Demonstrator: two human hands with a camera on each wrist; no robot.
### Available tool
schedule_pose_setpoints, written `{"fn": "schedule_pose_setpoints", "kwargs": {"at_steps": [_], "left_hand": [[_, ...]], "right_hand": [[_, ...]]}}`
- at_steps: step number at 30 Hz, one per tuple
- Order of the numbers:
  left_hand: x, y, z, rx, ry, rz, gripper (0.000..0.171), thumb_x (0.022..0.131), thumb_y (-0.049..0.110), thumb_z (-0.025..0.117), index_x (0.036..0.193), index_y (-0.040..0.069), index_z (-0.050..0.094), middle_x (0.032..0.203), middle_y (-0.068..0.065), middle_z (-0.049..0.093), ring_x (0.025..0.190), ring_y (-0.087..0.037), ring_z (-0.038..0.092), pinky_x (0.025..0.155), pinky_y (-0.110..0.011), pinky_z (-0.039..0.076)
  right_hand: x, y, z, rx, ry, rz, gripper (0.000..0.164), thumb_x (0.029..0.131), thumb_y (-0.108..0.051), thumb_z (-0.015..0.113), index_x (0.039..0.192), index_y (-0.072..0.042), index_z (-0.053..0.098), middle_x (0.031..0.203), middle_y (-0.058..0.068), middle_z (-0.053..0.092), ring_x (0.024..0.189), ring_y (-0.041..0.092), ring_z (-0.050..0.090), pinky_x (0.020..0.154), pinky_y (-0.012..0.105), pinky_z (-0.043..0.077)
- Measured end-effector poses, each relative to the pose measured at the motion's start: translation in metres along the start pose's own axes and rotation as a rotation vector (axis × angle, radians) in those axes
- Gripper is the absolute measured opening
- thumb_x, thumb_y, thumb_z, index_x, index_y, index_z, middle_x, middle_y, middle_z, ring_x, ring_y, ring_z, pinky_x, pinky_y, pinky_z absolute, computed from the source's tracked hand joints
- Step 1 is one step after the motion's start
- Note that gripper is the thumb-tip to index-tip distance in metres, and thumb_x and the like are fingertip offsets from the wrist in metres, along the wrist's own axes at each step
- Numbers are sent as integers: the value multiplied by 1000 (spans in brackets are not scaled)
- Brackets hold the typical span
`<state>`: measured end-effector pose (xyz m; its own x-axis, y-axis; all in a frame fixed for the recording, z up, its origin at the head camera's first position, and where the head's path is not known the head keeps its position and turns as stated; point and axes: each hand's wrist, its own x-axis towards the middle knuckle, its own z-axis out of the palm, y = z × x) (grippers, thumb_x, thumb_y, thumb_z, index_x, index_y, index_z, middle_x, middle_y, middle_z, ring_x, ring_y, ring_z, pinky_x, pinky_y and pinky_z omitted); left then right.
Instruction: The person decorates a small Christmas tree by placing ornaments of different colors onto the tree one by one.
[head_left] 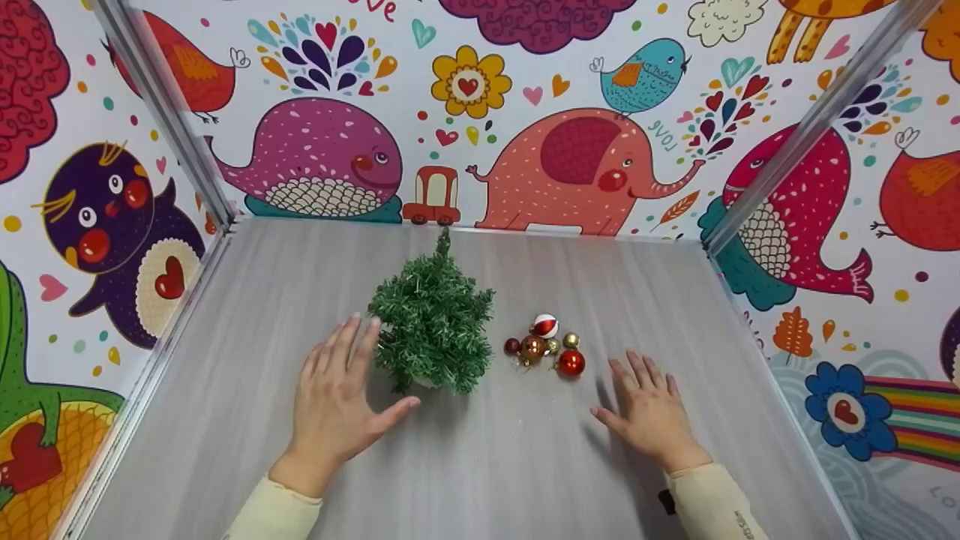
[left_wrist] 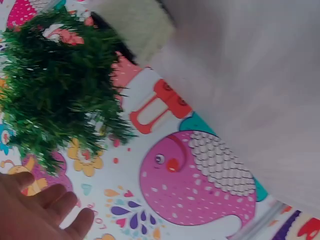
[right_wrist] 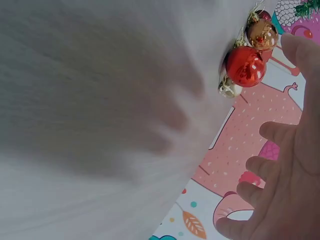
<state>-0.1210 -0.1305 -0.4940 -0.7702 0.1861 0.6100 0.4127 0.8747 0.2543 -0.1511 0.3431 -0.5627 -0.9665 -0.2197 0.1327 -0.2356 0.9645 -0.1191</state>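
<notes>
Christmas tree (head_left: 435,322), small, green and bushy, stands upright on the grey table (head_left: 300,259) near the centre of the head view, its thin tip towards the top edge. Its pale base (left_wrist: 137,27) shows best at the top of the left wrist view (in the head view only a sliver peeks out below the branches).

The left hand (head_left: 337,397) is just left of the tree, fingers spread and nothing in its grasp; whether the fingertips brush the outer branches, I cannot tell. The right hand (head_left: 649,412) sits at the lower right of centre, likewise free of any hold, its fingers apart and pointing towards the top of the frame.

Between the tree and the right hand lies a cluster of shiny balls: a red and white ball (head_left: 545,325) at the top, a dark red ball (head_left: 512,346) at the left, a copper-brown ball (head_left: 532,346) beside it, two small gold balls (head_left: 571,340) (one partly tucked in the middle), and a bright red ball (head_left: 571,364) at the lower right.

Pale sleeves (head_left: 277,514) cover both forearms. Printed walls surround the table, with a purple whale (head_left: 322,157) at upper left and a coral elephant (head_left: 555,180) at upper right of centre.
</notes>
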Motion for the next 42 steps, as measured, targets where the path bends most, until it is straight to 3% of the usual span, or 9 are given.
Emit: {"fn": "schedule_pose_setpoints", "kwargs": {"at_steps": [4,7,12,15,22,34,42], "left_hand": [[12,11,4,-29,31,34,109,73,75,66,156,12,32,157,-18,32,137,-38,39,105,-59,36],[17,16,8,-40,42,56,107,75,70,69,157,13,31,159,-17,28,138,-37,38,105,-58,36],[20,21,16,-40,36,81,101,76,56,77,157,13,32,159,-16,29,139,-36,37,104,-57,38],[20,24,20,-24,24,85,99,78,50,78,156,12,32,157,-17,32,138,-36,39,103,-55,40],[21,26,27,-25,53,105,93,74,41,83,151,9,41,150,-19,42,132,-38,46,99,-55,45],[24,26,28,-1,13,104,93,72,39,85,149,9,43,148,-22,43,130,-40,47,102,-54,42],[24,25,29,-14,8,108,100,69,47,87,150,9,41,148,-22,42,130,-39,47,99,-55,45]], "right_hand": [[6,-4,0,10,11,-43,86,84,-59,70,151,-13,43,156,18,35,141,43,30,109,68,21],[14,-9,2,20,39,-86,81,84,-51,74,149,-11,47,150,17,44,134,42,41,106,65,30],[32,-21,7,28,83,-135,69,83,-35,79,142,-9,54,134,13,57,117,37,56,92,56,48],[40,-26,10,32,100,-146,62,82,-29,80,137,-10,58,129,10,59,111,34,60,84,52,53],[49,-29,17,49,156,-170,54,79,-16,79,130,-12,63,123,7,61,103,32,62,73,49,54],[53,-26,34,48,249,-192,45,77,-9,79,121,-11,67,114,7,64,89,31,65,63,48,54],[57,-27,35,65,206,-154,46,77,-15,85,118,-9,66,110,7,65,89,31,67,68,49,56]]}}
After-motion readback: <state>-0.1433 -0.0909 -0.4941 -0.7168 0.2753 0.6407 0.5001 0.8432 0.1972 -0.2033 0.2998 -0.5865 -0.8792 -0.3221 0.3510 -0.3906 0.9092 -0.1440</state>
